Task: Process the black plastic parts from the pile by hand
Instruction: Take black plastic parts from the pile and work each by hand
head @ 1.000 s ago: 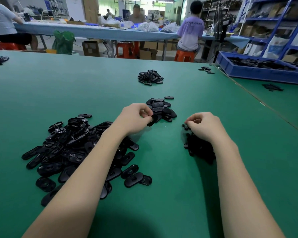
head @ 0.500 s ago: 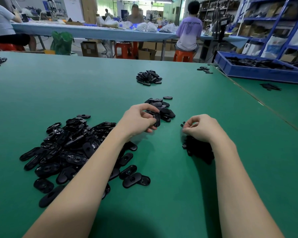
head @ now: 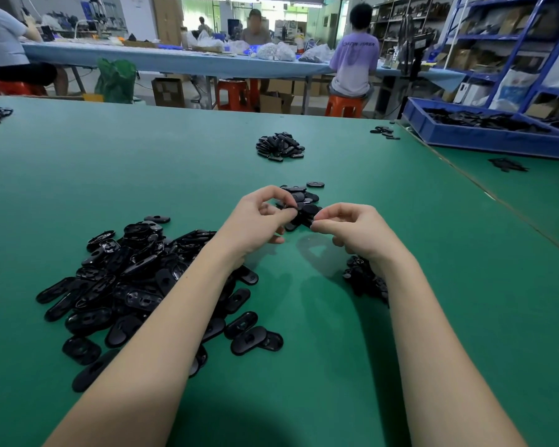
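Black plastic part (head: 291,210): small, dark, held above the worktop (head: 142,175) between the two hands, in front of the small heap (head: 300,196); its outline is hard to tell against the black pieces behind it.

Left hand (head: 255,217): fingers curled, thumb and forefinger pinching the part at its left end.

Right hand (head: 352,229): fingers curled, tips meeting near the part's right end; whether they grip the part or only a scrap of it cannot be told.

Big pile (head: 136,285): unsorted oval parts, loosely stacked, lying under and beside the left forearm; several strays (head: 255,341) sit apart at its near edge.

Small heap: just beyond the hands, apparently the finished lot; a single piece (head: 315,184) lies at its far rim.

Scrap cluster (head: 365,280): small black bits under the right wrist.

Far heap (head: 279,147): well apart, mid-worktop; blue bin (head: 484,140) of parts at the right edge.

Risks, as judged: the pinch is narrow and the plastic looks smooth, so the part may slip and drop into the small heap, mixing undone with done; the left forearm may drag the big pile and spread it toward the strays; the right wrist may scatter the scrap cluster into clean parts; black on black invites missed flaws.
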A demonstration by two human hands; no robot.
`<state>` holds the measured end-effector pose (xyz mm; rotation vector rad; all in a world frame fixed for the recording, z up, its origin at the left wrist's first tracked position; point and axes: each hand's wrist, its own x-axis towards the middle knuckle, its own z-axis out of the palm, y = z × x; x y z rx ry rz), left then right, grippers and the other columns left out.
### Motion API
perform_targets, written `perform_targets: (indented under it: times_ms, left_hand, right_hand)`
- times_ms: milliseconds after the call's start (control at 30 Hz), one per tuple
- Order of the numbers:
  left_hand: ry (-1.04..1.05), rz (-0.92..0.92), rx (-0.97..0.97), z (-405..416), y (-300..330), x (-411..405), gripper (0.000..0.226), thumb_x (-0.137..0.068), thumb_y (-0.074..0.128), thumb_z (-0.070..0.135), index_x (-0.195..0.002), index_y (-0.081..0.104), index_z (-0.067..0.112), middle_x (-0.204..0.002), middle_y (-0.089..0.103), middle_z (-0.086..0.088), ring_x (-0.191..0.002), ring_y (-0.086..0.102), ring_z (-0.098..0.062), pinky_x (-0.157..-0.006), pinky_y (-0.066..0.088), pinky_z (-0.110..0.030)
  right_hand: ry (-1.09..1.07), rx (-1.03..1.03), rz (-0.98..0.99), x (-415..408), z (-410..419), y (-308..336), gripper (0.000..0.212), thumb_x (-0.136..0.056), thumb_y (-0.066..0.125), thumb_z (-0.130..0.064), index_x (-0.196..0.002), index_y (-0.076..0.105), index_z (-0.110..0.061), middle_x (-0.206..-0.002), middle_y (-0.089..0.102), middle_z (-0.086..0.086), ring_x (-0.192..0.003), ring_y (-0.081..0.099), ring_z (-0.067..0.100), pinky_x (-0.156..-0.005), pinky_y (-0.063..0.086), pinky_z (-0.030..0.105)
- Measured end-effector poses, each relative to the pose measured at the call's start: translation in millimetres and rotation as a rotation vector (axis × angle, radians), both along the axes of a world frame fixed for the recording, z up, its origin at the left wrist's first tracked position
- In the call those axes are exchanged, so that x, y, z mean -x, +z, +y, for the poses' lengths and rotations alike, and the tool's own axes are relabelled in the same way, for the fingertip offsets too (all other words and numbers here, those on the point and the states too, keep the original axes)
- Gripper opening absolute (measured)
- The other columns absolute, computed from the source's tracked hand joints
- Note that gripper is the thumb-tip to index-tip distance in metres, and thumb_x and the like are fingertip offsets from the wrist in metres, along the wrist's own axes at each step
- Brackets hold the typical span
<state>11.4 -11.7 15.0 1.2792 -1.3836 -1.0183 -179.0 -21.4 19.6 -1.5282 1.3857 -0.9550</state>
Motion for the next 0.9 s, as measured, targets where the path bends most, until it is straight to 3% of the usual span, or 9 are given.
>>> perform_targets:
  times_ms: [200, 333, 567, 767, 900]
  left_hand:
    - [-0.090, 0.071, -0.060, 4.9, 5.4, 4.7, 0.010, -0.099, 0.062, 0.022, -0.094, 0.070, 0.026, -0.084, 0.072, -0.002, -0.074, 0.070, -0.014, -0.068, 0.060, -0.027]
    - [-0.072, 0.127, -0.119, 7.2, 7.3, 4.3, 0.007, -0.095, 0.069, 0.027, -0.096, 0.069, 0.019, -0.082, 0.074, 0.000, -0.076, 0.072, -0.014, -0.071, 0.062, -0.028]
    - [-0.015, 0.160, -0.144, 7.5, 5.3, 6.0, 0.017, -0.096, 0.063, 0.003, -0.112, 0.065, 0.007, -0.092, 0.069, -0.015, -0.075, 0.067, -0.017, -0.072, 0.062, -0.024]
    - [-0.032, 0.240, -0.174, 9.5, 6.4, 11.9, 0.010, -0.095, 0.058, -0.006, -0.097, 0.063, 0.002, -0.090, 0.070, -0.017, -0.074, 0.071, -0.023, -0.074, 0.061, -0.023]
    - [-0.067, 0.207, -0.174, 8.3, 4.6, 10.2, 0.013, -0.093, 0.062, -0.006, -0.092, 0.058, 0.007, -0.089, 0.073, -0.017, -0.075, 0.072, -0.022, -0.079, 0.062, -0.029]
  right_hand:
    - [0.026, -0.067, -0.036, 0.3, 1.7, -2.1, 0.010, -0.084, 0.078, -0.017, -0.088, 0.073, -0.024, -0.078, 0.071, -0.012, -0.051, 0.052, 0.005, -0.049, 0.034, 0.019]
    - [-0.034, -0.045, -0.093, 2.5, -0.2, -4.1, 0.010, -0.084, 0.079, -0.015, -0.083, 0.073, -0.023, -0.078, 0.072, -0.009, -0.051, 0.055, 0.005, -0.050, 0.035, 0.021]
    - [-0.013, -0.110, -0.110, 0.9, 2.2, -2.9, 0.008, -0.084, 0.080, -0.019, -0.087, 0.074, -0.024, -0.079, 0.074, -0.013, -0.058, 0.067, 0.006, -0.052, 0.040, 0.018]
    - [0.083, -0.149, -0.141, -0.3, 4.3, 1.5, 0.007, -0.084, 0.079, -0.023, -0.086, 0.073, -0.027, -0.087, 0.077, -0.009, -0.065, 0.069, 0.005, -0.063, 0.045, 0.022]
    - [0.074, -0.149, -0.192, -1.9, 3.6, 1.8, 0.010, -0.084, 0.078, -0.023, -0.091, 0.071, -0.025, -0.089, 0.079, -0.006, -0.065, 0.067, 0.005, -0.061, 0.045, 0.020]
